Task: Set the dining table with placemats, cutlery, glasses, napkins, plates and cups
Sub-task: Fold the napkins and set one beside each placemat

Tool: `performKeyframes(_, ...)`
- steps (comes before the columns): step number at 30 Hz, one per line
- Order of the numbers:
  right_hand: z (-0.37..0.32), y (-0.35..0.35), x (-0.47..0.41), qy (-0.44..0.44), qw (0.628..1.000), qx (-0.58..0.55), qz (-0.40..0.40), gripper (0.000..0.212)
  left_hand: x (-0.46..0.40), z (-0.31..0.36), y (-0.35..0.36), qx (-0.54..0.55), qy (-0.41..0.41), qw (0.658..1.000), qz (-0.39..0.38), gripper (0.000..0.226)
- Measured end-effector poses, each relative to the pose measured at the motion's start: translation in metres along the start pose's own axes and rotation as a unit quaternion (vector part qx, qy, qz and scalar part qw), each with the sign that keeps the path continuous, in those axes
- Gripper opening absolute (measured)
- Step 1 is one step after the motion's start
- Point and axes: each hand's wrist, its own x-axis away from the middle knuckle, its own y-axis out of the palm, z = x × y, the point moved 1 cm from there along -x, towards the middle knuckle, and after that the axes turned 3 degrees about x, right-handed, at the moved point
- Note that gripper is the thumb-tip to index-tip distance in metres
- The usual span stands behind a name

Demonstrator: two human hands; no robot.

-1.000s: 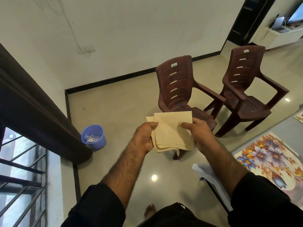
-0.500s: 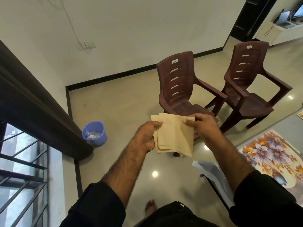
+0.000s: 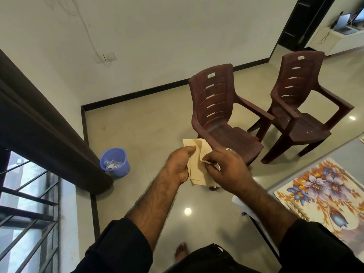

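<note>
Left hand (image 3: 178, 164) grips the folded napkins (image 3: 197, 160) upright, long axis near to far, while the right hand (image 3: 224, 170) pinches 1 layer's right edge, the bench (image 3: 350, 152) lying further right

Black sleeves, bare forearms, bare feet

Both arms wear loose black sleeves (image 3: 118, 247) pushed up to about the elbow, leaving hairy forearms bare down to the left hand (image 3: 178, 166) and right hand (image 3: 226, 170). No watch, ring or band shows on either wrist. Below the sleeves, dark clothing covers the body, and one bare foot (image 3: 180, 253) stands on the tiled floor (image 3: 149, 134).
</note>
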Motion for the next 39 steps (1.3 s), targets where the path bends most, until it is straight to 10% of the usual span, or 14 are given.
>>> performKeyframes(8, 0.032, -0.025, -0.026, 0.356, 0.849, -0.390, 0.023, 0.018, 0.009, 0.002, 0.003, -0.035, 0.049, 0.994, -0.090, 0.033)
performKeyframes(13, 0.046, -0.022, -0.017, 0.393, 0.815, -0.418, -0.078, 0.037, 0.007, 0.006, 0.004, -0.057, 0.061, 0.995, -0.063, 0.031)
performKeyframes(20, 0.038, -0.027, -0.017, 0.300, 0.910, -0.285, 0.000, 0.026, 0.009, 0.005, 0.007, -0.079, 0.052, 0.995, -0.029, 0.024)
performKeyframes(30, 0.039, -0.025, -0.012, 0.396, 0.773, -0.493, 0.055, 0.029, 0.009, 0.004, 0.010, -0.057, 0.033, 0.998, -0.025, 0.029)
performKeyframes(34, 0.048, -0.016, -0.008, 0.393, 0.858, -0.326, 0.062, 0.017, 0.007, 0.001, 0.010, -0.056, 0.025, 0.998, -0.006, 0.028)
performKeyframes(39, 0.034, -0.012, 0.000, 0.129, 0.990, -0.006, 0.061, 0.020, 0.007, -0.002, 0.012, -0.062, 0.024, 0.998, 0.009, 0.024)
